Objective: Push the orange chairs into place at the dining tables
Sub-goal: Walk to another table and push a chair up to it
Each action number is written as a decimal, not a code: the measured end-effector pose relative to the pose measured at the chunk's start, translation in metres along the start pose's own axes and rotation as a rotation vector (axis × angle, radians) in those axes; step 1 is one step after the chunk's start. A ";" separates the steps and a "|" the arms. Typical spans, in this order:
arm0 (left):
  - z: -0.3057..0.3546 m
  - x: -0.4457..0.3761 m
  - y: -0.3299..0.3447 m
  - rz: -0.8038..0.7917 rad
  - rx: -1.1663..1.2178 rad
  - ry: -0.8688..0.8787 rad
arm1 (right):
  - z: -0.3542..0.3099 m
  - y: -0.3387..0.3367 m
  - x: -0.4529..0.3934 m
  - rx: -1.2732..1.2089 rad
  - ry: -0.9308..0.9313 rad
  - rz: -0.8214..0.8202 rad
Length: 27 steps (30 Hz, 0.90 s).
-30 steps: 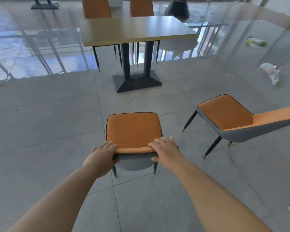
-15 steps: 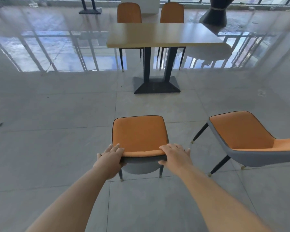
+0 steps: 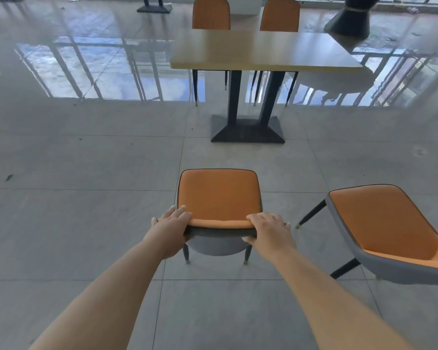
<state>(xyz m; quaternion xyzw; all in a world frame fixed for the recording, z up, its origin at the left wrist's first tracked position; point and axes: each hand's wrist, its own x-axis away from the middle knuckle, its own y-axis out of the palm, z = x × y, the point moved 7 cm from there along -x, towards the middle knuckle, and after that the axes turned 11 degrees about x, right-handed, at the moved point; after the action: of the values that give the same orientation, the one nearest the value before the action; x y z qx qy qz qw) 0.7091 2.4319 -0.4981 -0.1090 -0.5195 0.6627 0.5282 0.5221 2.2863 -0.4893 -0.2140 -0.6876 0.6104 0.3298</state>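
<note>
Both hands hold the top edge of the backrest of an orange chair (image 3: 219, 194) that stands on the grey tiled floor (image 3: 86, 223), its seat facing the dining table (image 3: 263, 50) ahead and still well apart from it. The left hand (image 3: 171, 229) grips the left corner of the backrest, fingers curled over the top onto the orange side and the thumb hidden behind the grey shell. The right hand (image 3: 269, 229) grips the right corner the same way, fingers laid over the top edge and the thumb tucked beneath against the grey back. A second orange chair (image 3: 390, 223) stands just to the right, turned at an angle and not touched by either hand (its backrest runs out of the picture at the right edge). The table has a pale wooden top on a dark twin-post pedestal base (image 3: 247, 130). At its far side two more orange chairs, one on the left (image 3: 211, 12) and one on the right (image 3: 280, 15), are pushed in, only their backrests and thin dark legs showing. The polished floor beyond mirrors window frames.
</note>
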 end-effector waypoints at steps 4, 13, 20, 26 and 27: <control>0.002 -0.036 -0.013 0.002 0.018 0.012 | 0.009 -0.010 -0.039 0.015 0.003 -0.004; 0.008 -0.124 -0.061 -0.014 0.008 0.024 | 0.017 -0.033 -0.137 0.018 0.018 -0.047; 0.003 -0.192 -0.095 0.003 0.007 0.014 | 0.020 -0.047 -0.212 0.005 -0.012 -0.035; 0.010 -0.249 -0.123 0.013 0.014 -0.001 | 0.032 -0.062 -0.277 -0.003 -0.032 -0.023; 0.011 -0.259 -0.128 0.012 0.019 -0.007 | 0.035 -0.064 -0.289 -0.005 -0.035 -0.021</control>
<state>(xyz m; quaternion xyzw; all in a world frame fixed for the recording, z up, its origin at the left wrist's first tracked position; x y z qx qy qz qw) 0.8854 2.2027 -0.4951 -0.1048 -0.5145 0.6712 0.5233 0.7038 2.0504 -0.4835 -0.1969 -0.6969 0.6091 0.3235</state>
